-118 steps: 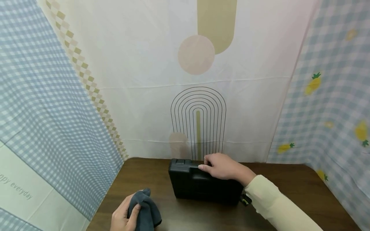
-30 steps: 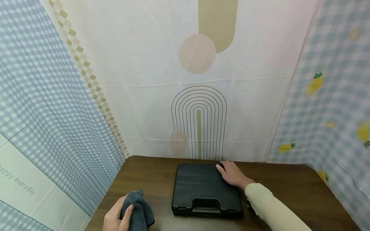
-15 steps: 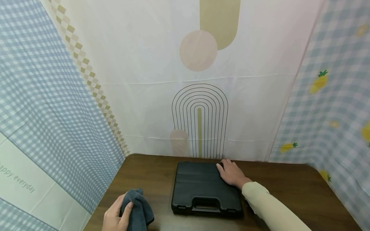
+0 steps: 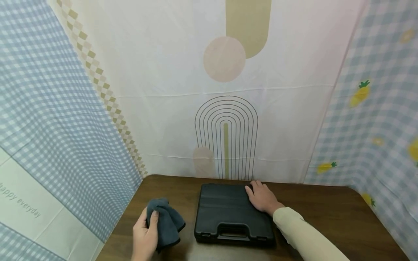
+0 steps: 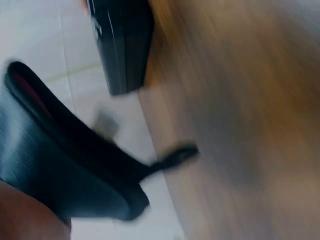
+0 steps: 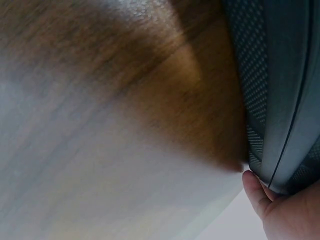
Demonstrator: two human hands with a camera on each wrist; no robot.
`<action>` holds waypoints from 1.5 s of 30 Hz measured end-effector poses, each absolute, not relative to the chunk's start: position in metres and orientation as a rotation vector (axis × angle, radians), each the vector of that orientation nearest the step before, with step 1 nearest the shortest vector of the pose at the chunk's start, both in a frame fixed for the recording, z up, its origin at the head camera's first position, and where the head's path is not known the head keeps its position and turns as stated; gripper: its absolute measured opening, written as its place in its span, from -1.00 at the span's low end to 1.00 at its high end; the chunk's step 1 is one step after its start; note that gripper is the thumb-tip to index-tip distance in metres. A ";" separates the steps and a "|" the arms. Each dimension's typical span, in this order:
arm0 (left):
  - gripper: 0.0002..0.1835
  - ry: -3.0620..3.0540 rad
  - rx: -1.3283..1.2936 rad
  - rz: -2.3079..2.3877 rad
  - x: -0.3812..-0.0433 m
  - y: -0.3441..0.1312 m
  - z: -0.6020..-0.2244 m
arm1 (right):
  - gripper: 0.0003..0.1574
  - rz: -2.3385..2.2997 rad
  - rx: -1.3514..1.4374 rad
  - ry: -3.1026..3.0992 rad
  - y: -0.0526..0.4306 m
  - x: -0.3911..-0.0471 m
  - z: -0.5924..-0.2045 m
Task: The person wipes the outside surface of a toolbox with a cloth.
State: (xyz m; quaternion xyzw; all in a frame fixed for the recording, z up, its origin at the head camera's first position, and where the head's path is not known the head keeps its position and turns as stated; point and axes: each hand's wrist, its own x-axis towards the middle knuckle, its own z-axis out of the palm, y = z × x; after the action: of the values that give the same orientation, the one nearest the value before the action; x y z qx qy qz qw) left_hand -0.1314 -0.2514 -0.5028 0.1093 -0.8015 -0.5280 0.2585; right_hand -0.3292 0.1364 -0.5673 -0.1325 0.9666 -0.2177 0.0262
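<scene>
A black plastic carrying case (image 4: 228, 206) lies flat on the wooden table, its handle side towards me. My right hand (image 4: 262, 198) holds its far right corner, the thumb on the lid and the fingers over the edge. In the right wrist view, a fingertip (image 6: 255, 192) lies against the end of the case's seamed side. My left hand (image 4: 145, 233) grips a bunched grey-blue cloth (image 4: 168, 223) with a dark hem, left of the case and apart from it. The cloth (image 5: 65, 155) is blurred in the left wrist view, a small loop sticking out from it.
Brown table (image 4: 326, 217) surface extends on both sides of the case. Behind its far edge hangs a white printed curtain (image 4: 163, 127). Blue checked cloth (image 4: 81, 119) hangs along the left, and a checked one with pineapples (image 4: 375, 127) along the right.
The case stood upright in my right hand's hold earlier; it now lies flat with that hand at its far right corner. My left hand has just moved right and forward with the cloth.
</scene>
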 end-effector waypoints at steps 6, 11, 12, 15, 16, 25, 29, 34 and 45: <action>-0.62 -2.275 0.230 -1.464 -0.177 -0.222 -0.513 | -0.21 -0.667 -0.398 2.995 0.139 -0.330 -0.568; -0.56 -2.365 0.097 -1.487 -0.208 -0.194 -0.531 | -0.20 -0.667 -0.396 2.989 0.138 -0.330 -0.570; -0.55 -2.391 0.070 -1.483 -0.213 -0.188 -0.534 | -0.20 -0.669 -0.392 2.988 0.137 -0.330 -0.571; -0.47 -2.486 0.003 -1.471 -0.222 -0.172 -0.544 | -0.19 -0.678 -0.390 2.982 0.136 -0.329 -0.572; -0.42 -2.530 -0.011 -1.463 -0.224 -0.168 -0.547 | -0.19 -0.683 -0.390 2.980 0.135 -0.329 -0.573; -0.15 -2.779 0.068 -1.298 -0.228 -0.154 -0.556 | -0.21 -0.679 -0.386 2.993 0.131 -0.325 -0.573; -0.15 -2.786 0.052 -1.277 -0.229 -0.155 -0.555 | -0.21 -0.678 -0.389 2.997 0.130 -0.325 -0.573; -0.16 -2.818 0.032 -1.263 -0.232 -0.157 -0.554 | -0.21 -0.684 -0.399 2.994 0.131 -0.325 -0.574; -0.15 -2.967 -0.073 -1.099 -0.266 -0.151 -0.541 | -0.19 -0.692 -0.423 2.999 0.138 -0.331 -0.571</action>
State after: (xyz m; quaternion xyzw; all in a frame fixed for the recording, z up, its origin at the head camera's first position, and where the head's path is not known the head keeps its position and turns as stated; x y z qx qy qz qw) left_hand -0.2661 -0.1514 -0.5412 -0.0231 -0.9374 -0.3472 -0.0114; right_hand -0.3309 0.1383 -0.5706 -0.1360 0.9652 -0.2227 0.0173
